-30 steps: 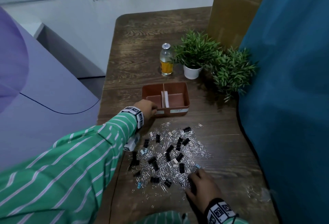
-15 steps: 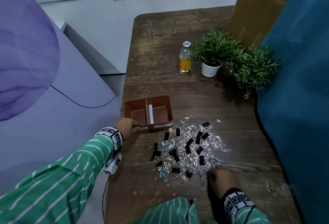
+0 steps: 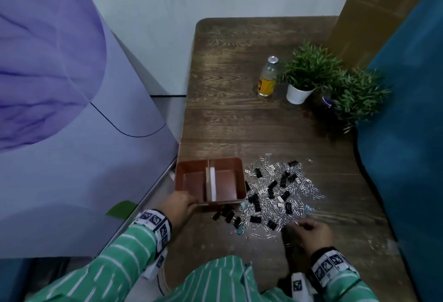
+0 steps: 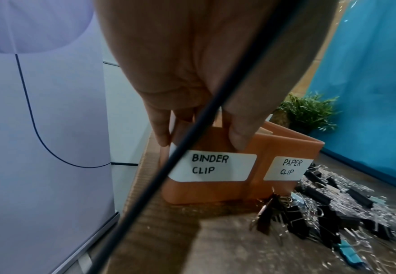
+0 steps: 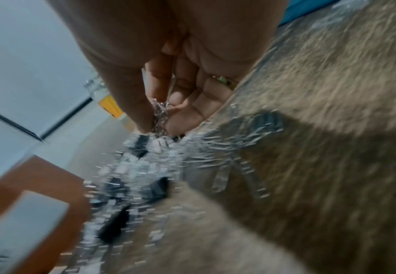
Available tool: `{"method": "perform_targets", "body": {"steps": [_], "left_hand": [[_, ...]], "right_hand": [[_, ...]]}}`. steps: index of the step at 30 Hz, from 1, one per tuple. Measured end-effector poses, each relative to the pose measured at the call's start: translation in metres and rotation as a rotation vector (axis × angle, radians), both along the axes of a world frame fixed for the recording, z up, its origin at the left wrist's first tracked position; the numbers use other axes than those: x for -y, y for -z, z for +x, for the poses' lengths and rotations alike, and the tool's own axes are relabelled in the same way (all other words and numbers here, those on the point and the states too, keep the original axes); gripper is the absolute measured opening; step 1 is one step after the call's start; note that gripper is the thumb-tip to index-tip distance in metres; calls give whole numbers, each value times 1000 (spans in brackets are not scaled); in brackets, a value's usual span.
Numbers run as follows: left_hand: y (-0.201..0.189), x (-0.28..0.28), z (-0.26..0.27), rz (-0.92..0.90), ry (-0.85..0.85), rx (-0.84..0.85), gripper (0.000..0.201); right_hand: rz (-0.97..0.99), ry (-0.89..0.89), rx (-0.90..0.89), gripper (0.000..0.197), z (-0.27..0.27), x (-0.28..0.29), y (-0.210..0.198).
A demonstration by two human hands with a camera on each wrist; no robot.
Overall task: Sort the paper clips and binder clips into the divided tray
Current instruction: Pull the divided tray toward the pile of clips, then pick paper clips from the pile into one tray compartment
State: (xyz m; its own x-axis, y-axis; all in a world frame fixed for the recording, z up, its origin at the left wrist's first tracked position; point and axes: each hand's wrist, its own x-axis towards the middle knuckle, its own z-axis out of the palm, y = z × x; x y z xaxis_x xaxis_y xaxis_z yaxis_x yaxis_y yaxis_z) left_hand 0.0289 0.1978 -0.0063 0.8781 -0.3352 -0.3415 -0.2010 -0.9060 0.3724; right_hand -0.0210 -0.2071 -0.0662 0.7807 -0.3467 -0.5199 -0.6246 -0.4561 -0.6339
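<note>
A brown divided tray point(image 3: 182, 170) stands at the table's left edge, with front labels "BINDER CLIP" point(image 4: 212, 166) and "PAPER CLIP" point(image 4: 288, 167). My left hand point(image 3: 178, 205) grips its near rim point(image 4: 218, 137) above the binder-clip label, thumb outside and fingers inside. Both compartments look empty. To the tray's right lies a pile of silver paper clips point(image 3: 302, 184) mixed with black binder clips point(image 3: 272, 185) and a few light-blue ones. My right hand point(image 3: 309, 229) is at the pile's near edge, fingers curled round a bunch of paper clips point(image 5: 159, 113).
A glass bottle point(image 3: 267, 77) of yellow liquid and two potted plants point(image 3: 309, 71) stand at the back right. A blue curtain point(image 3: 407, 134) borders the right side, a white appliance point(image 3: 72, 158) the left. Stray paper clips point(image 3: 378, 245) lie at near right.
The left hand has pulled the tray nearer and to the table's left edge, beside the pile. The right hand stays at the pile's near edge.
</note>
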Motion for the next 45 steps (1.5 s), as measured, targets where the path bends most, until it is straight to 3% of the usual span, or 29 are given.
{"method": "perform_targets", "body": {"steps": [5, 9, 12, 19, 25, 28, 30, 33, 36, 39, 45], "left_hand": [[-2, 1, -21, -128, -97, -49, 21], [-11, 0, -23, -796, -585, -231, 19], [-15, 0, -24, -1012, -731, -215, 19], [1, 3, -42, -953, -672, -63, 17], [6, 2, -49, -1056, -712, -94, 37], [10, 0, -49, -1016, -687, -65, 50], [13, 0, -48, -978, -688, -77, 44], [15, 1, -46, -681, -493, -29, 22], [26, 0, -48, -321, -118, 94, 36], [31, -1, -47, -320, -74, 135, 40], [30, -1, -42, -310, -71, 196, 29]], "right_hand": [[153, 46, 123, 15, 8, -29, -23], [295, 1, 162, 7, 19, -58, -48], [328, -101, 242, 6, 32, -85, -67], [261, -200, 311, 15, 62, -148, -71], [-146, -501, 335, 3, 72, -173, -62], [-303, -650, 331, 13, 74, -175, -65], [-368, -706, 339, 15, 75, -175, -64], [-357, -703, 348, 15, 73, -173, -63], [-328, -673, 341, 15, 71, -172, -60], [-304, -645, 336, 14, 69, -170, -58], [-211, -576, 364, 10, 61, -160, -54]]}}
